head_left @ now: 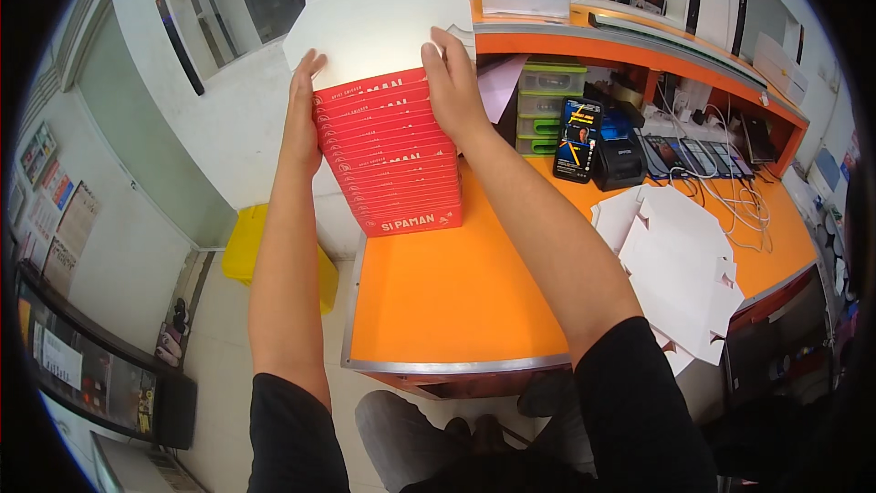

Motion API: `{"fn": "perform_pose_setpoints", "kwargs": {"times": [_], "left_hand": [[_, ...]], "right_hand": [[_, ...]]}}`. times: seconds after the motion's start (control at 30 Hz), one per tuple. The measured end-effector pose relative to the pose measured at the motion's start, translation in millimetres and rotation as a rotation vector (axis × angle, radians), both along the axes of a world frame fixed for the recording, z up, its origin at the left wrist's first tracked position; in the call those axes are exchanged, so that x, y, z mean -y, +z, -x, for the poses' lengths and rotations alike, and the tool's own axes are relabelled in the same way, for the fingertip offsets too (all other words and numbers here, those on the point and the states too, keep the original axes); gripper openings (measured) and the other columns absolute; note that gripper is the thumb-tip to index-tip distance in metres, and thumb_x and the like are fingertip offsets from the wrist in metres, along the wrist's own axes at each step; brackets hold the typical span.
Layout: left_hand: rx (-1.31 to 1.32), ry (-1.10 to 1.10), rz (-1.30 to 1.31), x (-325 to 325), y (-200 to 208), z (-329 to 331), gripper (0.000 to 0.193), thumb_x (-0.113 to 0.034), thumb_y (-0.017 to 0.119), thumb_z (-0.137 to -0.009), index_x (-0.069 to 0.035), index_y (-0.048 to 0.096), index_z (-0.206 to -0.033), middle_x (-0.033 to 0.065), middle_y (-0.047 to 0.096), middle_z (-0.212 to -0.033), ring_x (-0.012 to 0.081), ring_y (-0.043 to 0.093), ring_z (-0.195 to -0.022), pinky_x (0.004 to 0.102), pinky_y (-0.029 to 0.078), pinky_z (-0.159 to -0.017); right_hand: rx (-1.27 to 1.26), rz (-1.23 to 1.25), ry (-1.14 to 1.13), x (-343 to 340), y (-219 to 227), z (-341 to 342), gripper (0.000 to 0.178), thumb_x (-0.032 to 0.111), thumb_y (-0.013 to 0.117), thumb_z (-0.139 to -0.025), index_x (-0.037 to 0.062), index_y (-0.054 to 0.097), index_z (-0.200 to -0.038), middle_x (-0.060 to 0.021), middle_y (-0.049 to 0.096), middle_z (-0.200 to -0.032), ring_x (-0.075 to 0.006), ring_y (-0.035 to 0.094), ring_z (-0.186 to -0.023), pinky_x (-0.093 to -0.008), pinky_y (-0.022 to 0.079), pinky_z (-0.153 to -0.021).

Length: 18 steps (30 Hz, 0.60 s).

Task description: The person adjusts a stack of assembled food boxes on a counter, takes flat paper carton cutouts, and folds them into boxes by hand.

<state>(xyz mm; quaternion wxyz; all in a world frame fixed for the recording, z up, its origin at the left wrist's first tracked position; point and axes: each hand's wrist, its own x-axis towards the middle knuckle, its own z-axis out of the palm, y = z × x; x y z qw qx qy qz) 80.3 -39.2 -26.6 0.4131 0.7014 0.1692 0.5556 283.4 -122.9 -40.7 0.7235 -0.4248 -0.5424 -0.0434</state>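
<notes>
The orange counter bears stacked, white-lettered red boxes.

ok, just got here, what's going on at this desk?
A person has the left hand and right hand against opposite sides of a tall stack of red cardboard boxes, near its top, where a broad white cardboard panel shows. The stack stands at the far left of the orange desktop. Flat white cardboard pieces lie off to the right, untouched.
</notes>
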Motion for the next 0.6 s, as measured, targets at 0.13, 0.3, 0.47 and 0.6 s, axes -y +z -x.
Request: {"fn": "perform_pose_setpoints", "kwargs": {"times": [0.13, 0.3, 0.47, 0.6], "left_hand": [[0.115, -0.021, 0.042, 12, -23, 4, 0.071, -0.065, 0.034, -0.108, -0.016, 0.040, -0.159, 0.0174, 0.044, -0.160, 0.0246, 0.050, -0.143, 0.0370, 0.047, -0.113], [0.133, -0.048, 0.124, 2, -54, 10, 0.070, -0.059, 0.036, -0.111, -0.003, 0.043, -0.152, 0.0157, 0.057, -0.145, 0.0219, 0.058, -0.127, 0.0371, 0.046, -0.109], [0.115, 0.111, 0.108, 18, -50, -4, 0.081, -0.070, 0.033, -0.107, 0.000, 0.052, -0.143, 0.0170, 0.064, -0.135, 0.0239, 0.061, -0.121, 0.0388, 0.046, -0.107], [0.079, 0.089, 0.137, 20, -46, 2, 0.089, -0.076, 0.029, -0.103, 0.000, 0.050, -0.145, 0.0179, 0.064, -0.135, 0.0262, 0.062, -0.122, 0.0397, 0.047, -0.107]], "right_hand": [[0.006, -0.060, 0.092, 12, -36, 7, 0.073, 0.042, 0.050, -0.109, -0.0068, 0.029, -0.159, -0.0278, 0.034, -0.163, -0.0418, 0.028, -0.154, -0.0470, 0.021, -0.126], [-0.021, 0.046, 0.120, 21, -60, 23, 0.077, 0.047, 0.044, -0.111, -0.0086, 0.025, -0.161, -0.0278, 0.029, -0.167, -0.0395, 0.026, -0.157, -0.0428, 0.022, -0.127], [-0.092, 0.072, -0.005, 26, -60, 28, 0.073, 0.048, 0.040, -0.112, -0.0056, 0.029, -0.161, -0.0266, 0.039, -0.163, -0.0366, 0.037, -0.152, -0.0400, 0.030, -0.124], [-0.104, 0.088, -0.026, 29, -59, 35, 0.072, 0.049, 0.039, -0.112, -0.0036, 0.031, -0.161, -0.0258, 0.043, -0.160, -0.0364, 0.044, -0.148, -0.0401, 0.035, -0.121]]}}
